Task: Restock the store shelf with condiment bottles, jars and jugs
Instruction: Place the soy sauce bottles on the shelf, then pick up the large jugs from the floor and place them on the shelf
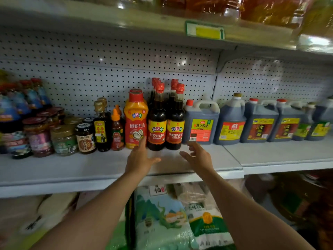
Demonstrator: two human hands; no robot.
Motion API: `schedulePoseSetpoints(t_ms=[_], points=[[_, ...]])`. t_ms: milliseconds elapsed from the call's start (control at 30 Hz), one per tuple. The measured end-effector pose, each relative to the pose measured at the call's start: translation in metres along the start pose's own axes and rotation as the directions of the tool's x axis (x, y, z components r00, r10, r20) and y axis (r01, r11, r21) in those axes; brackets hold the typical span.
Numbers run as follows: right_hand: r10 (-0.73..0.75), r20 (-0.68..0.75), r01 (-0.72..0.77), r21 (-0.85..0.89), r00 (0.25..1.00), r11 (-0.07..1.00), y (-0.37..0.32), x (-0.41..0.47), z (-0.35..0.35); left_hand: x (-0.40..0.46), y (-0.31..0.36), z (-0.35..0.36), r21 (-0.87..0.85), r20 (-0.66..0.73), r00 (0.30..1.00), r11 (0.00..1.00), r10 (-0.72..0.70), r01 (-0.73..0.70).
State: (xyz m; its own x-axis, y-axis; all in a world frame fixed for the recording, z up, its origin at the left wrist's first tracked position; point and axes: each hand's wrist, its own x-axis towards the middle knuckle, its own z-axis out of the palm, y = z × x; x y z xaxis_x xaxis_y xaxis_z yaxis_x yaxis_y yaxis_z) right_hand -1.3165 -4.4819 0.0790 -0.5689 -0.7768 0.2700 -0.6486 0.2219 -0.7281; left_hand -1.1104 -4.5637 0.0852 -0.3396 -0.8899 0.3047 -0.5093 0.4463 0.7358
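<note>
two dark soy sauce bottles [166, 120] with red caps and yellow-and-red labels are seen upright at the front of the middle shelf [108, 168], side by side and touching, with more of the same kind lined up behind them. they are filled with dark liquid nearly to the neck. just to their left an orange squeeze bottle [136, 121] with a red cap is stood, another one behind it. the left hand [139, 157] is held out with fingers straight and spread, nothing gripped; its fingertips lie at the base of the squeeze bottle, though contact cannot be told for sure. the right hand [197, 155] is held just in front of the right-hand soy bottle, fingers loosely spread and slightly bent, nothing held in it.

to the right a handled jug [201, 123] of dark sauce with a red cap is set beside the bottles, followed by a row of further jugs [261, 121] of dark liquid. to the left a small red chili sauce bottle [117, 130], a slim dark bottle [101, 127] with a gold cap and several lidded jars [63, 138] of paste or pickles are found. a perforated back panel [108, 69] is seen behind. on the shelf below, printed bags [162, 219] are stacked.
</note>
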Motion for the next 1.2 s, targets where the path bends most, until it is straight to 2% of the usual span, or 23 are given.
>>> schedulePoseSetpoints(t_ms=[200,333,467,600,733,933,1067,1200], points=[[-0.121,0.161,0.157,-0.236,0.98,0.959,-0.006,-0.073,-0.066,-0.089,0.051,-0.017,0.134,0.095,0.977,0.975,-0.192,0.178],[-0.185,0.274,0.263,-0.284,0.944,0.922,0.007,-0.142,-0.102,-0.166,0.075,-0.013,0.203,0.133,0.96,0.955,-0.247,0.218],[-0.18,0.402,0.346,-0.39,0.898,0.853,0.025,-0.208,-0.121,-0.25,0.082,0.0,0.316,0.136,0.961,0.93,-0.242,0.189],[-0.218,0.489,0.431,-0.38,0.845,0.818,0.042,-0.261,-0.13,-0.321,0.084,0.007,0.393,0.139,0.948,0.894,-0.288,0.214],[-0.182,0.529,0.404,-0.341,0.829,0.849,0.052,-0.305,-0.133,-0.371,0.083,0.012,0.432,0.17,0.926,0.87,-0.337,0.238],[-0.106,0.573,0.379,-0.381,0.812,0.843,0.083,-0.355,-0.129,-0.413,0.064,0.029,0.489,0.229,0.895,0.841,-0.382,0.234],[0.013,0.605,0.335,-0.458,0.796,0.823,0.11,-0.381,-0.118,-0.432,0.042,0.044,0.477,0.332,0.856,0.853,-0.396,0.21],[0.124,0.629,0.252,-0.474,0.768,0.844,0.134,-0.404,-0.105,-0.45,0.019,0.057,0.433,0.41,0.8,0.866,-0.438,0.252]])
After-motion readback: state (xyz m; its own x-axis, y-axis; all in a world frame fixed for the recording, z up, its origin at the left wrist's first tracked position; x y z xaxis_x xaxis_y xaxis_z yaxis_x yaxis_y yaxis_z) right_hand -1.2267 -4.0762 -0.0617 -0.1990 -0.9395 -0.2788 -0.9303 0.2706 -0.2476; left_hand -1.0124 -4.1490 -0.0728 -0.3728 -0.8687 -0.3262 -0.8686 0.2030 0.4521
